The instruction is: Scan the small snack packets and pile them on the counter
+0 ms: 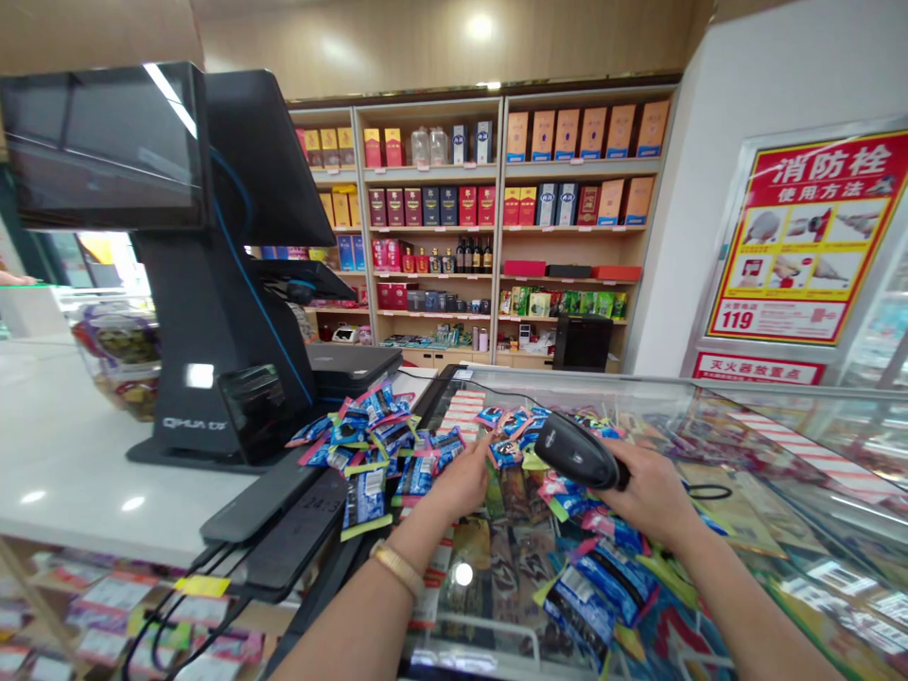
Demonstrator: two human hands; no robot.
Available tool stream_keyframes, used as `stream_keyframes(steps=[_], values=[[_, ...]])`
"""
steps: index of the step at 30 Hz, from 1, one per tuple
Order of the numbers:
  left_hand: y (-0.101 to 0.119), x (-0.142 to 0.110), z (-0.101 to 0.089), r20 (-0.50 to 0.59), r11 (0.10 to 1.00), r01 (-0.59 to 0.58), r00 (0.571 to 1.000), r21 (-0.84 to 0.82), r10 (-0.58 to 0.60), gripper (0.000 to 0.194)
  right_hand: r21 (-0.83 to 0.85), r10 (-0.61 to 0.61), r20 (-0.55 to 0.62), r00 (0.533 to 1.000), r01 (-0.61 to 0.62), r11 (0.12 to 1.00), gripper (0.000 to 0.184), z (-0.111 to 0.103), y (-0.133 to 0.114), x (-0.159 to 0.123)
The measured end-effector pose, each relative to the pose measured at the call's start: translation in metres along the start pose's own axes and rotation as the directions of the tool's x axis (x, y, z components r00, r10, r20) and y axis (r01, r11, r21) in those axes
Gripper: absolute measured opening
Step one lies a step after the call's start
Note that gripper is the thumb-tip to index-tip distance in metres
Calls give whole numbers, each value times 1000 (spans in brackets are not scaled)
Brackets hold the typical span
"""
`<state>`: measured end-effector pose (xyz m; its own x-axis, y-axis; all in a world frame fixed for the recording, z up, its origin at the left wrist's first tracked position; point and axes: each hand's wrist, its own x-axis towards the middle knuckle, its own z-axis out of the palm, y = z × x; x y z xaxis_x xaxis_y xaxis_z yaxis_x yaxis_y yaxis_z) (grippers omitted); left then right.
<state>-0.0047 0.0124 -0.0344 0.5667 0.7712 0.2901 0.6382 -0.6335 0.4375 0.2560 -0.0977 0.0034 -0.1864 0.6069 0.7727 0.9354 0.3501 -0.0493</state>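
My right hand (pixel 649 487) is closed around the handle of a black handheld barcode scanner (pixel 576 449), whose head points left over the glass counter. My left hand (pixel 462 480) has its fingers together at the edge of a small blue-and-pink snack packet (pixel 505 454); its fingertips are partly hidden. Left of that hand, a heap of similar snack packets (pixel 365 426) lies by the register. More blue packets (pixel 600 586) are spread on the glass under and in front of my right hand.
A black point-of-sale terminal (pixel 219 284) stands on the white counter (pixel 71 473) at the left. Phone-like dark devices with cables (pixel 298 530) lie at its foot. The glass display counter (pixel 497 586) holds packaged goods. Shelves of boxes (pixel 432 208) line the back wall.
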Motion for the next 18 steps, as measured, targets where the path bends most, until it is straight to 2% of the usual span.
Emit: stream_keyframes(steps=[4, 7, 9, 11, 14, 18], values=[[-7, 2, -2, -86, 979, 202, 976, 42, -198, 67, 6, 31, 10, 999, -31, 1000, 33, -1, -1, 0], [-8, 3, -4, -147, 963, 264, 956, 60, -253, 62, 12, 28, 3, 1000, -28, 1000, 33, 0, 0, 0], [-9, 5, -4, -172, 969, 242, 958, 60, -228, 59, 16, 22, -1, 1000, -22, 1000, 33, 2, 1, 0], [-8, 6, -2, -158, 986, 161, 976, 45, -152, 57, 20, 22, 1, 1000, -22, 1000, 34, 2, 1, 0], [-5, 7, 2, -66, 1000, 12, 998, 15, -11, 60, 32, 27, 21, 999, -28, 999, 37, 1, 0, 0], [4, 5, 4, 67, 996, -76, 995, 42, 73, 59, 25, 27, 26, 999, -27, 999, 34, 0, -3, 1]])
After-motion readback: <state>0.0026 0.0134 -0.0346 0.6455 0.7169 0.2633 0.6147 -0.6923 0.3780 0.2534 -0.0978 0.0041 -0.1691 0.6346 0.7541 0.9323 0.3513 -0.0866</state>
